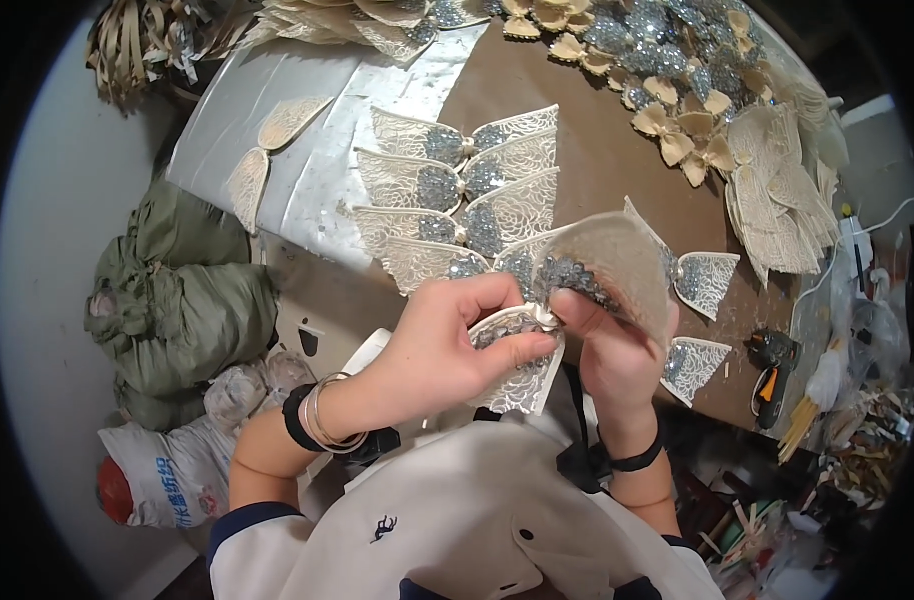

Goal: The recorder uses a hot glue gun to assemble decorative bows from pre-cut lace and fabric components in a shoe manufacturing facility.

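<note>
Close to my body, both hands hold a cream lace bow (617, 255) with grey glittery patches at its middle. My left hand (442, 345) pinches it by the small centre knot and the lower wing, thumb stretched along the glitter. My right hand (617, 350) grips the other wing, thumb pressed near the centre, its fingers mostly hidden behind the piece. Just beyond my hands lies a column of overlapping lace bows (457, 185) with silver glitter middles. More bow pieces (707, 285) lie right of my right hand, partly covered by the held one.
A black glue gun (774, 362) with an orange trigger lies at the table's right edge. Stacked lace pieces (777, 190) and a heap of glittery bows (667, 70) fill the far right. Two lace petals (292, 122) lie far left. Green sacks (187, 290) stand left of the table.
</note>
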A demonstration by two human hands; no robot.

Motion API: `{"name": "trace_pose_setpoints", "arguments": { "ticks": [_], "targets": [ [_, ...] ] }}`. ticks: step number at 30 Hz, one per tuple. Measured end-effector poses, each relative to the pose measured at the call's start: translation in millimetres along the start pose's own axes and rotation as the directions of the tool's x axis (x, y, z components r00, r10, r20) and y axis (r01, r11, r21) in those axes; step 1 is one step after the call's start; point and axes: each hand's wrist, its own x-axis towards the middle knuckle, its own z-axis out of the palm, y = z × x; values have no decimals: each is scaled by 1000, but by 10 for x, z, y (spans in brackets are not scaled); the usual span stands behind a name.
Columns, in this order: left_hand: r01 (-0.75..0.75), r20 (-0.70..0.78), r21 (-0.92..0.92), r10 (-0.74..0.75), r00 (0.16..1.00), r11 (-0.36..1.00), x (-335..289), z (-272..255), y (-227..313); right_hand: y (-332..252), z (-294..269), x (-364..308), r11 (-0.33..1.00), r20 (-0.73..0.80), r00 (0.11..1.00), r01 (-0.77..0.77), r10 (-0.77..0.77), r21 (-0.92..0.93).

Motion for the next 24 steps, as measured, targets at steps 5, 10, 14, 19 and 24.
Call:
{"name": "trace_pose_setpoints", "arguments": {
  "ticks": [5,10,14,19,24],
  "targets": [
    [-19,-17,-350,14,1000,936,20,-98,-27,38,114,4,749,157,857,507,-490,-427],
    [-3,40,-430,23,999,903,-70,-132,-145,27,164,-9,651,252,793,603,-555,-462],
    [87,134,-419,-33,990,904,-87,-142,-182,105,180,-59,730,237,836,547,-494,-409],
    [88,182,-190,-53,982,978,-91,-241,-197,158,187,-104,763,262,861,508,-436,-400],
    [117,121,-146,-100,988,982,-78,-276,-251,244,256,-83,741,252,864,503,-436,-444]
  ]
}}
